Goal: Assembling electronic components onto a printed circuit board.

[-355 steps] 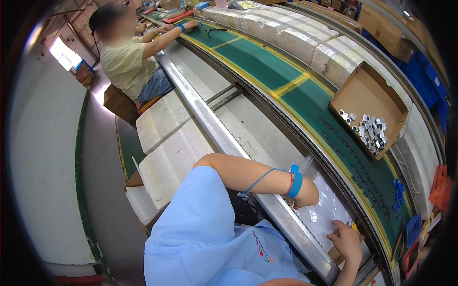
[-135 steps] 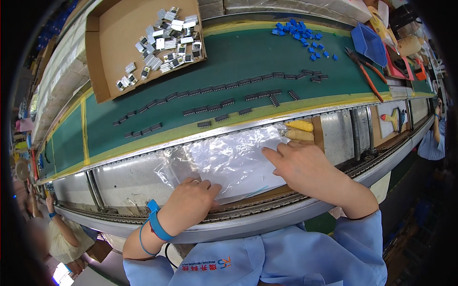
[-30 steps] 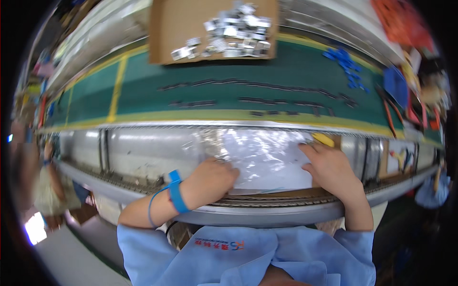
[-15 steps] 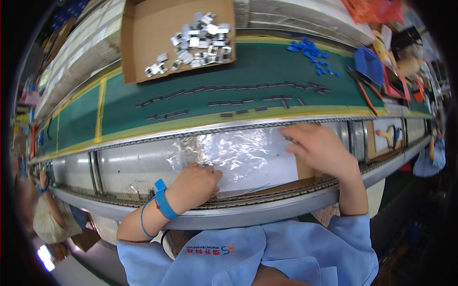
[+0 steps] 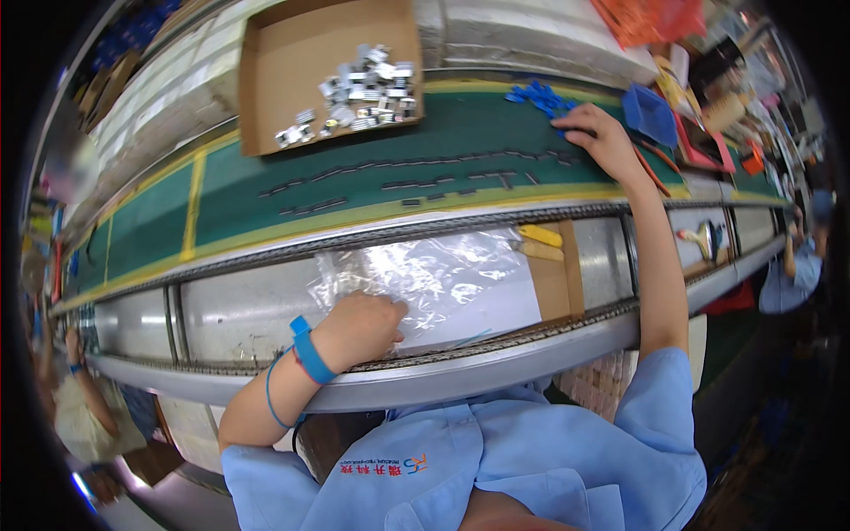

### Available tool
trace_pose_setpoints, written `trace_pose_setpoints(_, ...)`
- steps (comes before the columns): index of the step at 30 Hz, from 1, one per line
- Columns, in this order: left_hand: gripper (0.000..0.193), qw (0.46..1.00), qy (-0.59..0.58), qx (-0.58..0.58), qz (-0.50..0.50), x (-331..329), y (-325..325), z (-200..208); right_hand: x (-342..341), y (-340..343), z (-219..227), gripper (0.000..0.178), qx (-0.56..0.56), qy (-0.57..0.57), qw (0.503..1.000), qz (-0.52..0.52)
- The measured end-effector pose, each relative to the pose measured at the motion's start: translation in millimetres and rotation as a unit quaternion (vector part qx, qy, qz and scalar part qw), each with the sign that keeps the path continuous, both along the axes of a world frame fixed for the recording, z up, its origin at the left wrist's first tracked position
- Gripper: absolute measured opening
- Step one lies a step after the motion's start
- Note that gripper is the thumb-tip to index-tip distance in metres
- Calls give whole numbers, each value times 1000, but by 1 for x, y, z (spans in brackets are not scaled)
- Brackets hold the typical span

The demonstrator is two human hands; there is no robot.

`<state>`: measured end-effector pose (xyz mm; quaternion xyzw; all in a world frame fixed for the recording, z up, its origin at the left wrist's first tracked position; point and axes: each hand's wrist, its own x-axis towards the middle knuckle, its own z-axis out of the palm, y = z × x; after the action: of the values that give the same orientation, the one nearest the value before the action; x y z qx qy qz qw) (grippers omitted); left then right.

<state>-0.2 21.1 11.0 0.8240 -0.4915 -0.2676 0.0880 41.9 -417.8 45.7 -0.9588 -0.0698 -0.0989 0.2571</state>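
Reaching to the far right over a long, dark-green flat surface (image 5: 478,115) edged with yellow, the bare right hand (image 5: 595,142) is held palm down, its fingers loosely bent and the thumb tucked nearer; whether anything is gripped cannot be told. At its fingertips lies a loose heap of small, bright-blue blocky parts (image 5: 534,95); contact cannot be confirmed. Nearer and to the left, the bare left hand (image 5: 359,323), banded with a blue wrist strap (image 5: 310,352), is curled at the left edge of a crinkled, clear plastic sheet (image 5: 443,274); its fingertips are hidden, so no grip can be confirmed. White paper (image 5: 524,310) is partly covered by the plastic.

Several slips are possible. The blue parts could be scattered, or two caught at once, because they are small and lie heaped together. The rows of small, black oblong chips (image 5: 425,162) could be knocked out of line if the right hand were drawn back low across them. Orange-handled pliers (image 5: 655,173), close to the right wrist, could be nudged. The plastic, being thin and slippery, could be shifted or creased under uneven pressure from the left hand.
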Motion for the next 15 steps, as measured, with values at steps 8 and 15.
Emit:
trace_pose_setpoints(8,26,997,-48,-47,27,0,3,1,-15,-16,-9,17,21,-28,999,-9)
trace_pose_setpoints(15,21,992,-88,-75,51,-2,-2,3,2,-68,-42,13,55,5,997,-52)
